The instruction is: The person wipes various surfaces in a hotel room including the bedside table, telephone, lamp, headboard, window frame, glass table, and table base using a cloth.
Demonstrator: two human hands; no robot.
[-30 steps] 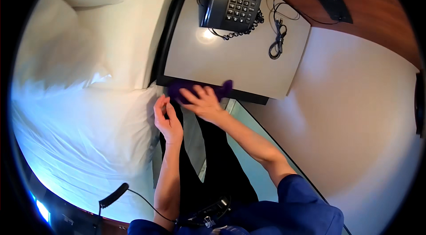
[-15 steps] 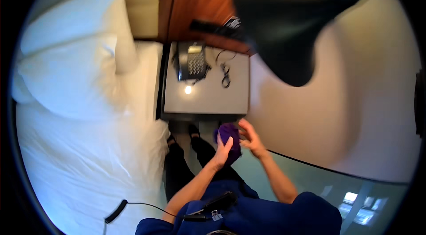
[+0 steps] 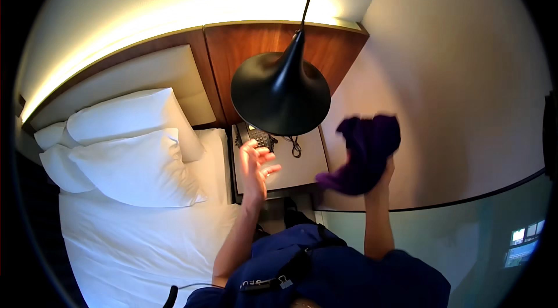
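Cloth (image 3: 375,148) in right grip (image 3: 386,175), left grip (image 3: 254,169) half-curled

We see a matt purple cloth (image 3: 372,151) and a smooth black lampshade (image 3: 282,99) with a soft sheen. To us the worktop (image 3: 305,165) looks smooth, the wall panel (image 3: 342,52) wooden.

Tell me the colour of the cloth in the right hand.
Dark purple; the cloth shows best in the head view.

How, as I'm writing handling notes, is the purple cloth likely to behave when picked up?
The purple cloth is likely floppy: it bunches in soft folds with one corner drooping. It's probably light, since the right hand alone holds it up. Its irregular shape seems unlikely to roll.
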